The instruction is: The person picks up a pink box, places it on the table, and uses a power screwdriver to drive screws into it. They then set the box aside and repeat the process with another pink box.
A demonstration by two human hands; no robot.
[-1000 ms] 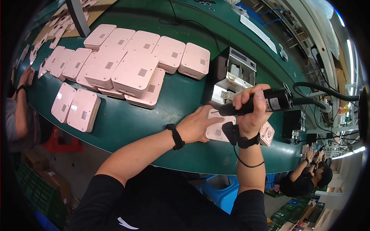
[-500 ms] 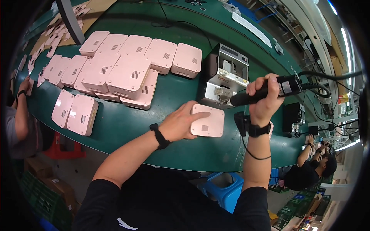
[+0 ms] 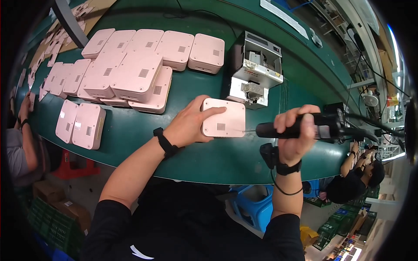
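My left hand (image 3: 188, 121) is wrapped around the left side of a pale pink plastic box (image 3: 233, 116), thumb lying across its top. This box has rounded corners, a small vent grille and screw holes at its corners, and it rests on the green table. A black electric screwdriver (image 3: 266, 130) lies nearly level in my closed right hand (image 3: 297, 132), its cable trailing off to the right. The thin bit reaches the box's near right corner; whether it sits in the hole I cannot make out.
A screw feeder (image 3: 254, 71) stands beyond the box. Stacked pink boxes (image 3: 139, 74) fill the table's left half, with a separate pair (image 3: 89, 126) nearer the edge. Co-workers sit at far left (image 3: 26, 143) and right (image 3: 352, 185). A blue stool (image 3: 252, 206) is below the table edge.
My right hand has brought the screwdriver from the feeder's front down to the box's near right corner. My left hand still holds the box.
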